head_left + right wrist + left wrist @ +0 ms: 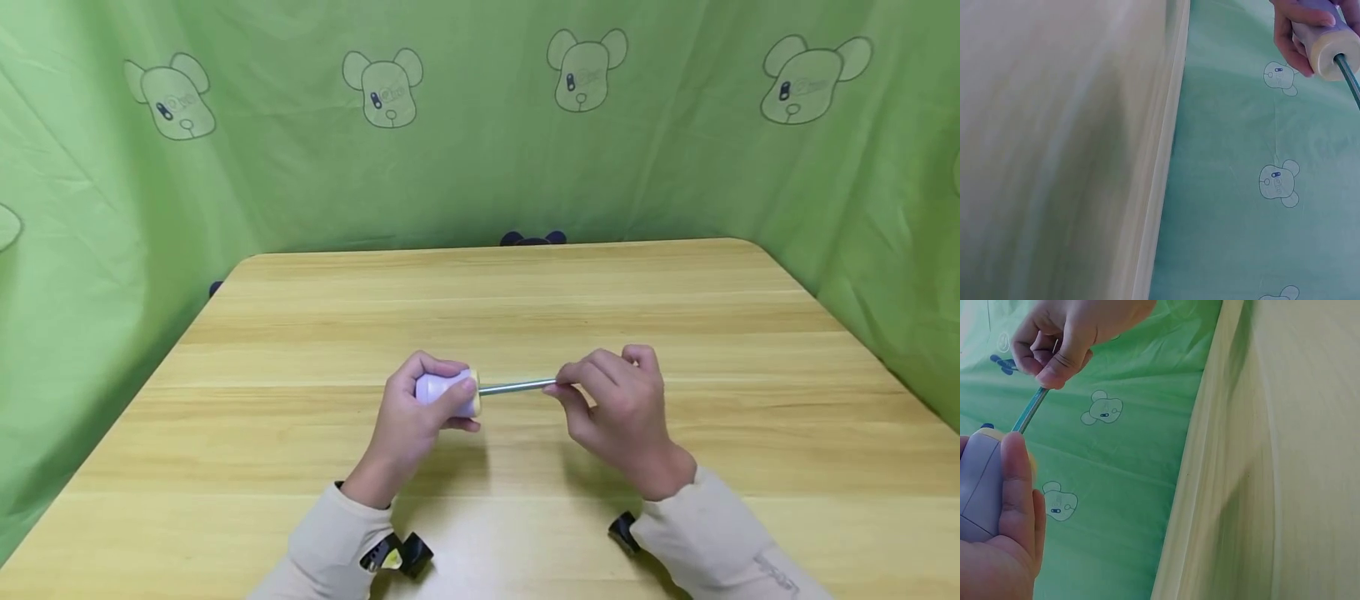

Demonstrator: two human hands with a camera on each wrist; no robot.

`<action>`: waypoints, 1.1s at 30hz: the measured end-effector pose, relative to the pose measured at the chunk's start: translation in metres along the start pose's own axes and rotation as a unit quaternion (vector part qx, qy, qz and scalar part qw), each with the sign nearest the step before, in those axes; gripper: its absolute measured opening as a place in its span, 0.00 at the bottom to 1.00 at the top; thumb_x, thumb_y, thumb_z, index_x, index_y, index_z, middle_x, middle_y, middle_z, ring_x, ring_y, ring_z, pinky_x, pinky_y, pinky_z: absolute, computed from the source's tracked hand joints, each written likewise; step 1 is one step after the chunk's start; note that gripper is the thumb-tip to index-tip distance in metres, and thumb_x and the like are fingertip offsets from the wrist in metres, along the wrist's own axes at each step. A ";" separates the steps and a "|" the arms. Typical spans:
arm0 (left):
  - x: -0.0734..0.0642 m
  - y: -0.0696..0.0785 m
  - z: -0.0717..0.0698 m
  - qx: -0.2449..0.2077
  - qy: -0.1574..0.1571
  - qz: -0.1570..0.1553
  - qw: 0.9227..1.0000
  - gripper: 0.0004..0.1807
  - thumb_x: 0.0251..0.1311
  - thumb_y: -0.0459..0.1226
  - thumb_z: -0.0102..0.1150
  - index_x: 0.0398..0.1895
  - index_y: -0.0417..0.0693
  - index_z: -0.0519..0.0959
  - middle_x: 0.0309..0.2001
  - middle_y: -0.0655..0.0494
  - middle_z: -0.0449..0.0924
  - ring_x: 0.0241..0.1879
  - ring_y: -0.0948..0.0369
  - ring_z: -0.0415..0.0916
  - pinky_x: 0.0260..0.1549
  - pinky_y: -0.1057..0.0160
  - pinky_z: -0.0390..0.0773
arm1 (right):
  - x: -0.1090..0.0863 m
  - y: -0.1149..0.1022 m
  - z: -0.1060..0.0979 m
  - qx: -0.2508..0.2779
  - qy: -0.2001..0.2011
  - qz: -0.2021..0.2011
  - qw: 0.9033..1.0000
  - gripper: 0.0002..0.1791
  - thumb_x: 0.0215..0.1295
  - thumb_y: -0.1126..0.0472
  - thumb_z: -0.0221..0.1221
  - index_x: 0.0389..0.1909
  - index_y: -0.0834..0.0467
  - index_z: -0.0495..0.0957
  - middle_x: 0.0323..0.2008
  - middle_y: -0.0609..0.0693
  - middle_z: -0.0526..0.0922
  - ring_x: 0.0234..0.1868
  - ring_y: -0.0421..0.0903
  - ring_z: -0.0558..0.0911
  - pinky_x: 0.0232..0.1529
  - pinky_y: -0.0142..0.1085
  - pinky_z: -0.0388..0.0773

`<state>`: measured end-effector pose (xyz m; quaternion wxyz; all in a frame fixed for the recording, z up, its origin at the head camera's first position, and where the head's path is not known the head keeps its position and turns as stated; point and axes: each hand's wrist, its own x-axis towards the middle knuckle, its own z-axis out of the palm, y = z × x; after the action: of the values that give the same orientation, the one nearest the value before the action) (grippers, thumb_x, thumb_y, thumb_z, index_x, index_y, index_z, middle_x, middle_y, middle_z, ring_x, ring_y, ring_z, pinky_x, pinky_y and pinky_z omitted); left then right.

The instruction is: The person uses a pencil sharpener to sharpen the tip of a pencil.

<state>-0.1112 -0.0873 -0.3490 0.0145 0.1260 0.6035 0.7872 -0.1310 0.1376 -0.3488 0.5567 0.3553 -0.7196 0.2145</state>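
Note:
A lavender pencil sharpener (433,387) with a pale yellow end is held in the left hand (401,429), thumb along its side and fingers wrapped round it. From the hole in that yellow end (1324,55) a teal, shiny pencil (517,387) sticks out to the right. Its outer end is pinched between thumb and fingertips of the right hand (622,408). Both hands are raised over the table. In the left wrist view the lavender body (980,481) and the pencil shaft (1030,411) show from the side; the pencil's inner tip is hidden inside the sharpener.
A wooden table (525,308) with light grain lies under both hands. Green cloth (480,183) printed with bear heads hangs behind it and at both sides. Black wrist devices (416,554) stick out from the sleeves near the front.

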 end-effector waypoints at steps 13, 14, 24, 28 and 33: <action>-0.002 0.000 0.000 0.024 -0.017 0.022 0.999 0.13 0.58 0.26 0.60 0.41 0.30 0.67 0.52 0.33 0.68 0.32 0.51 0.78 0.29 0.54 0.87 | -0.001 -0.004 -0.007 -0.011 -0.075 0.075 0.994 0.25 0.71 0.40 0.51 0.20 0.54 0.73 0.16 0.41 0.75 0.13 0.35 0.67 0.12 0.27 0.56; -0.002 0.000 0.000 0.025 -0.019 0.025 0.999 0.13 0.58 0.26 0.60 0.41 0.30 0.67 0.52 0.33 0.68 0.31 0.51 0.78 0.29 0.53 0.87 | 0.000 -0.005 -0.008 -0.009 -0.082 0.081 0.993 0.25 0.70 0.40 0.52 0.20 0.54 0.73 0.15 0.41 0.75 0.13 0.35 0.67 0.11 0.27 0.56; -0.004 0.001 -0.001 0.069 -0.033 0.084 0.993 0.11 0.53 0.24 0.62 0.36 0.30 0.70 0.49 0.36 0.71 0.33 0.51 0.78 0.26 0.53 0.86 | 0.004 -0.009 -0.016 0.042 -0.190 0.193 0.962 0.17 0.46 0.61 0.74 0.22 0.51 0.72 0.16 0.38 0.74 0.16 0.34 0.70 0.11 0.28 0.59; -0.004 -0.002 -0.003 0.093 -0.041 0.130 0.986 0.10 0.51 0.23 0.63 0.33 0.32 0.71 0.46 0.36 0.72 0.33 0.50 0.78 0.25 0.53 0.86 | 0.009 -0.011 -0.019 0.065 -0.236 0.253 0.936 0.16 0.49 0.64 0.73 0.23 0.50 0.72 0.17 0.37 0.73 0.17 0.34 0.68 0.14 0.30 0.62; -0.004 -0.002 -0.003 0.101 -0.040 0.130 0.986 0.10 0.51 0.23 0.64 0.33 0.33 0.72 0.47 0.37 0.73 0.35 0.49 0.78 0.26 0.53 0.86 | 0.012 -0.012 -0.021 0.099 -0.251 0.303 0.914 0.14 0.51 0.65 0.72 0.23 0.52 0.74 0.17 0.38 0.73 0.17 0.36 0.69 0.15 0.31 0.67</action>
<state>-0.1082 -0.0898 -0.3526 -0.0763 0.2356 0.6576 0.7115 -0.1096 0.1411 -0.3323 0.2281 0.2159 -0.8839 0.3465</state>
